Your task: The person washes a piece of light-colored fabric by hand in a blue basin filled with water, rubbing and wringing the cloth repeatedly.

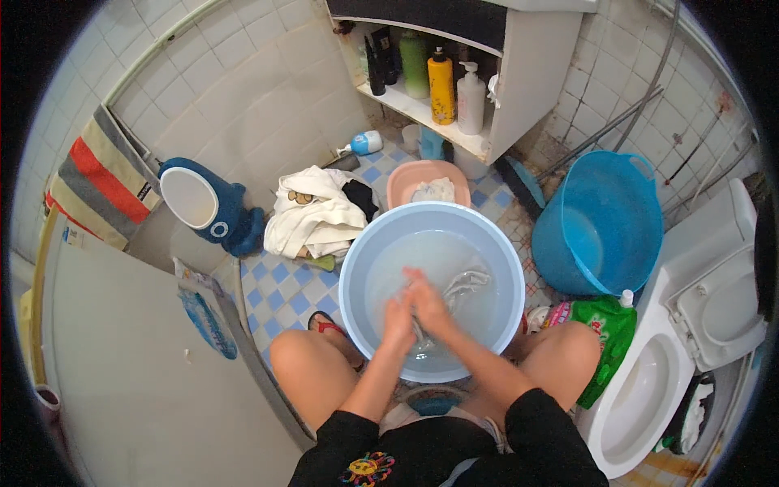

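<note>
A large light blue plastic basin [432, 372] holds cloudy water between my knees. My left hand [398, 319] and my right hand [429, 301] meet over the middle of the basin, palms towards each other, blurred by motion. Whether any cloth lies between them cannot be told. Thin, pale wet fabric [465, 283] floats in the water to the right of my hands, and more of it shows just below them. Beyond the basin's far rim, a pink basin [398, 182] contains a bunched white cloth [435, 190]. To its left, a heap of white clothes [316, 213] lies on the tiled floor.
A blue plastic tub [596, 225] stands at the right, near a toilet [645, 389] and a green detergent pouch [614, 341]. Bottles fill an open cabinet shelf [414, 112] ahead. A dark blue child's urinal [234, 207] and a pale door-like panel [164, 341] are at the left.
</note>
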`<state>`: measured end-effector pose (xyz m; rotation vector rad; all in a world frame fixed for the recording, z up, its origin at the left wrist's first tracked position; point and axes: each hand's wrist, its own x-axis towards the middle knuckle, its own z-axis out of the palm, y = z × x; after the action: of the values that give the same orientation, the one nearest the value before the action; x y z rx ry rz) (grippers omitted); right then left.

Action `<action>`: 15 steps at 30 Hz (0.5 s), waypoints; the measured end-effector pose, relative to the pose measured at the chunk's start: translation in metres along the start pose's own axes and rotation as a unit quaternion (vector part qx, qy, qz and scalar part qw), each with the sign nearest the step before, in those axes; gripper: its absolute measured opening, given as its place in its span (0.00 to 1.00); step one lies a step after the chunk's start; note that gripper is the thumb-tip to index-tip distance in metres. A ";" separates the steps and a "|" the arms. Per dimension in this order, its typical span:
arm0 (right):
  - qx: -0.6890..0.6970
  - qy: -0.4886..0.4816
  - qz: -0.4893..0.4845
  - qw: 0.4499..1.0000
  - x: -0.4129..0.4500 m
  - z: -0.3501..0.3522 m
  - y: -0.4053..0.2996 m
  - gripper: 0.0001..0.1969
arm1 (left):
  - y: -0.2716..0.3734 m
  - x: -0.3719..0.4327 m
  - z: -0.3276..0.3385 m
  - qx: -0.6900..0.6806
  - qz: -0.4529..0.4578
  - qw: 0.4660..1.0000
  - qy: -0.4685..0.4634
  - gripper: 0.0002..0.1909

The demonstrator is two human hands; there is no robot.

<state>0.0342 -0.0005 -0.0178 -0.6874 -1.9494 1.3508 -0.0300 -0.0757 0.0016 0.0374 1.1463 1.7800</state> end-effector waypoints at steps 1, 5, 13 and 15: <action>0.066 0.015 0.064 0.996 0.007 -0.012 0.020 0.17 | -0.008 -0.010 0.007 0.111 -0.013 0.994 -0.012 0.19; 0.081 -0.021 0.136 0.987 0.000 -0.016 -0.014 0.17 | 0.013 -0.011 0.025 0.076 -0.020 0.995 0.067 0.17; 0.141 -0.029 0.195 0.970 0.030 -0.078 0.008 0.14 | 0.014 -0.021 0.013 0.164 -0.022 0.982 -0.092 0.16; 0.163 -0.059 0.181 0.968 0.034 -0.079 -0.009 0.14 | 0.035 -0.012 0.008 0.180 -0.005 0.982 -0.050 0.16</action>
<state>0.0722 0.0681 0.0174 -0.8405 -1.6801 1.9215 -0.0447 -0.0822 0.0365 0.3316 1.3771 1.5232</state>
